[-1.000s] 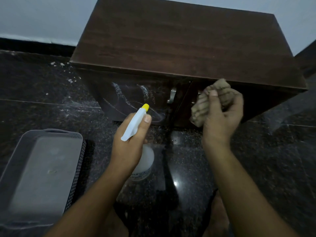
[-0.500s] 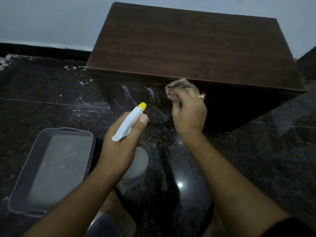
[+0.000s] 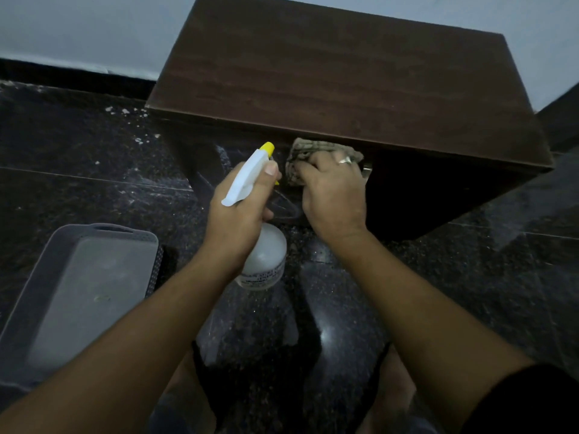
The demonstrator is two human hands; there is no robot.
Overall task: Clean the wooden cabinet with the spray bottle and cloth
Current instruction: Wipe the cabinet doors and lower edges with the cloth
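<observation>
Left hand (image 3: 241, 211) grips neck of white translucent plastic spray bottle with a yellow nozzle (image 3: 265, 258), fingers wrapped round it, thumb along the white trigger head, nozzle aimed at the cabinet front. Right hand (image 3: 332, 195), silver ring (image 3: 344, 160) on one finger, fingers curled, clutches crumpled beige checked cloth (image 3: 302, 150) and presses it on the front of the dark brown wooden cabinet (image 3: 344, 83), just under its top edge, just right of the nozzle. Small metal handle (image 3: 367, 169) peeks out just right of that hand. Wet streaks (image 3: 219, 170) on the front panel beyond the left hand. Grey perforated plastic basket (image 3: 109, 228) left of the left forearm, on dark speckled stone floor (image 3: 470, 277).
</observation>
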